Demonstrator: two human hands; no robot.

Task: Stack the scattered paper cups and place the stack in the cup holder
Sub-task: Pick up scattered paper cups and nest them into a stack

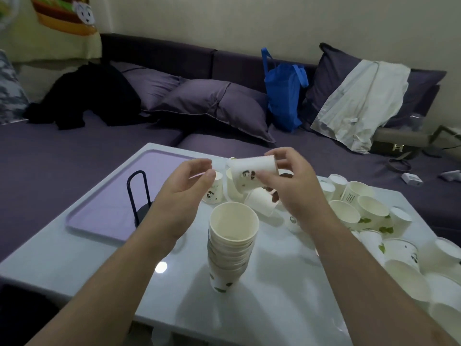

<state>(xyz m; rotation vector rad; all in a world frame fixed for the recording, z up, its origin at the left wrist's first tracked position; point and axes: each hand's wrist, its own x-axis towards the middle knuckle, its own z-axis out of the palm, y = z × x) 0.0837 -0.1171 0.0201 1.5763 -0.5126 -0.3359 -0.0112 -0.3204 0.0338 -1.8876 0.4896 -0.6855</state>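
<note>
**One paper cup held above a growing stack**

At the far left of the frame a dark heap of cloth [84, 96] lies on the purple sofa [74, 156], with smooth purple pillows [207, 103] beside it. Lower, on the glossy white table [274, 283], sits a flat lilac tray [109, 196] with rounded corners and a raised rim. On it stands the cup holder [138, 193]: a thin black wire loop rising from a round dark base, with no cups in it.

The left hand [185, 188] hovers in the middle of the frame, fingers loosely curled, thumb and forefinger close together; it holds nothing that can be made out.

Just below centre stands the stack of paper cups [230, 248], upright on the table, mouth up, its inside bare and cream-white, rolled rims layered down its side and green leaf prints near the bottom.

Above and right of it, the right hand [294, 186] pinches a single paper cup [250, 174] between thumb and fingers. The cup lies tipped on its side, its base toward the palm, a small panda print on its wall. The two hands are apart.

Behind them more loose cups [259, 198] lie tumbled. Along the right edge of the table sprawls a heap of scattered cups [361, 211], some upright, some on their sides, some leaf-printed.

In the upper right, a blue fabric bag [284, 96] stands on the sofa, and a crinkled white plastic bag [359, 101] drapes over a pillow.
</note>
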